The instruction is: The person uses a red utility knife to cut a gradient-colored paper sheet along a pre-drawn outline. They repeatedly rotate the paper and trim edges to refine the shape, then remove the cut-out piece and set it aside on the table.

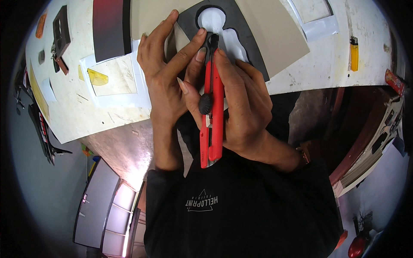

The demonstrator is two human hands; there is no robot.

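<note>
A red utility knife (218,103) with a black slider knob is gripped in my right hand (245,99), its blade end pointing away from me. The tip meets a dark grey foam sheet (254,51) with a rounded, wavy cutout. White material (211,19) shows inside that cutout. My left hand (163,69) lies to the left of the knife, its fingers stretched out and apart. Its index fingertip presses on the sheet close to the blade. Part of the sheet is hidden under my fingers.
Beige board (284,38) lies beneath the foam on the white table (327,77). A yellow lighter (354,53) is at the right. To the left are a red-and-black panel (112,30), a white frame (101,101), a yellow scrap (97,77) and a dark bracket (61,30).
</note>
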